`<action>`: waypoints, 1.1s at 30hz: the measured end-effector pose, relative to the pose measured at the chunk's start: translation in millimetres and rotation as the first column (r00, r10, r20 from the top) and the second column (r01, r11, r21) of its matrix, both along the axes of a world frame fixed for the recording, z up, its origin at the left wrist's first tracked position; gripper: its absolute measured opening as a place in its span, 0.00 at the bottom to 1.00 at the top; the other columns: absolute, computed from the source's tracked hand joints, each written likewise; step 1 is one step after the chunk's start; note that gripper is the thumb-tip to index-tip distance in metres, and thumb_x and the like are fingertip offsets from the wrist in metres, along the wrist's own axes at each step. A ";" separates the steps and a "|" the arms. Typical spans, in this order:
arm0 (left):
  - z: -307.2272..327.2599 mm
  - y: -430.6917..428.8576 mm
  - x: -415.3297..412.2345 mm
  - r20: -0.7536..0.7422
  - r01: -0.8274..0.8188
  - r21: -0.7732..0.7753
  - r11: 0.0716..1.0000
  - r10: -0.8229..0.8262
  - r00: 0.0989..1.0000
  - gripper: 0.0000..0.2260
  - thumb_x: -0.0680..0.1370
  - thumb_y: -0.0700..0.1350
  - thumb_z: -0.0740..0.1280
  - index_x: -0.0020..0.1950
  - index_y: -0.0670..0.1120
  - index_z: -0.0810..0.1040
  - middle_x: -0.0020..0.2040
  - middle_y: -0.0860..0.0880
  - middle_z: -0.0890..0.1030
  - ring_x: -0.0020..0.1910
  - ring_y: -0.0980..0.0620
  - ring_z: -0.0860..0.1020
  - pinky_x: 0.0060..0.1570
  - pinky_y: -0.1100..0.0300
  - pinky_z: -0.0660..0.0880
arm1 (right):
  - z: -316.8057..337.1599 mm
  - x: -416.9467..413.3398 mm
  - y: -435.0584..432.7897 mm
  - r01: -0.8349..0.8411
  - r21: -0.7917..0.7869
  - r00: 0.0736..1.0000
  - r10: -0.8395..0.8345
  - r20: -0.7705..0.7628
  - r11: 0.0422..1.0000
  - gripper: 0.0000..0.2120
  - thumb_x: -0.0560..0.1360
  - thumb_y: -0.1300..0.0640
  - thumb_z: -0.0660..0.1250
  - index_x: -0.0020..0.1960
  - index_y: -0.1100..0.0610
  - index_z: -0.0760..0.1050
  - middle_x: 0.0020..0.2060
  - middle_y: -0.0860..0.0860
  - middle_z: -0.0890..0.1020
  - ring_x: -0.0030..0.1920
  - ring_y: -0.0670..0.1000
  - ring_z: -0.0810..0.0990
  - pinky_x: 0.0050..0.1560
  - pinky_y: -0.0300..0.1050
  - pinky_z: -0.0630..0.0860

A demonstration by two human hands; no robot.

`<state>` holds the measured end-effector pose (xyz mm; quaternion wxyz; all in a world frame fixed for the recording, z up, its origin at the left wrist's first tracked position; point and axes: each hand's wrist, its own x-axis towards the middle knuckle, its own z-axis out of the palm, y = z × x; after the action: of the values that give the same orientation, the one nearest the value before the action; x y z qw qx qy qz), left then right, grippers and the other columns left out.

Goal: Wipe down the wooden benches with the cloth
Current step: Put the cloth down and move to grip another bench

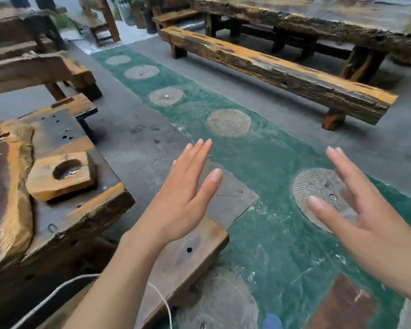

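My left hand (185, 191) and my right hand (363, 210) are held out in front of me, palms facing each other, fingers spread, holding nothing. No cloth is in view. A long rough wooden bench (282, 67) runs along the far right, well beyond both hands. A low wooden bench or stool (192, 252) lies just under my left wrist. At the left, more benches (33, 70) stand beside a heavy wooden table (64, 210).
A wooden block with a round hollow (59, 176) sits on the left table. A green floor strip with round stone discs (228, 122) runs down the middle. A big rough table (306, 22) stands behind the long bench. A white cord (57, 290) crosses the bottom left.
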<state>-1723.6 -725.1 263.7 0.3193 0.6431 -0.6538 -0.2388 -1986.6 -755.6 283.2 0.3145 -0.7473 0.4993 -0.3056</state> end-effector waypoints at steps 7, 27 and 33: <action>33.5 -139.2 -18.6 0.093 -0.211 -0.119 0.970 0.223 0.970 0.27 0.77 0.67 0.48 0.75 0.63 0.48 0.77 0.64 0.50 0.74 0.67 0.42 0.75 0.52 0.45 | 21.2 8.8 -209.7 -0.286 0.033 0.958 0.287 0.001 0.958 0.32 0.66 0.33 0.61 0.66 0.21 0.50 0.68 0.22 0.54 0.69 0.28 0.54 0.72 0.46 0.56; 37.8 -620.2 154.6 0.008 -0.528 -0.200 0.825 0.540 0.841 0.24 0.76 0.69 0.46 0.71 0.68 0.53 0.73 0.74 0.51 0.74 0.68 0.45 0.74 0.55 0.46 | 23.9 243.1 -756.3 -0.641 -0.021 0.767 0.641 0.031 0.767 0.33 0.68 0.29 0.57 0.69 0.26 0.48 0.73 0.30 0.53 0.72 0.32 0.53 0.73 0.51 0.59; 26.9 -782.6 225.3 0.046 -0.591 -0.261 0.763 0.621 0.782 0.24 0.76 0.69 0.46 0.72 0.67 0.52 0.73 0.74 0.50 0.74 0.67 0.45 0.73 0.61 0.45 | 15.1 331.7 -936.5 -0.717 -0.068 0.694 0.719 0.030 0.694 0.34 0.68 0.29 0.58 0.71 0.28 0.48 0.73 0.30 0.53 0.72 0.32 0.52 0.73 0.51 0.59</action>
<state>-1498.3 -1507.7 290.5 0.4090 0.7921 -0.4531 -0.0021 -1654.9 -1692.2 298.4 0.4030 -0.8821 0.1514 -0.1912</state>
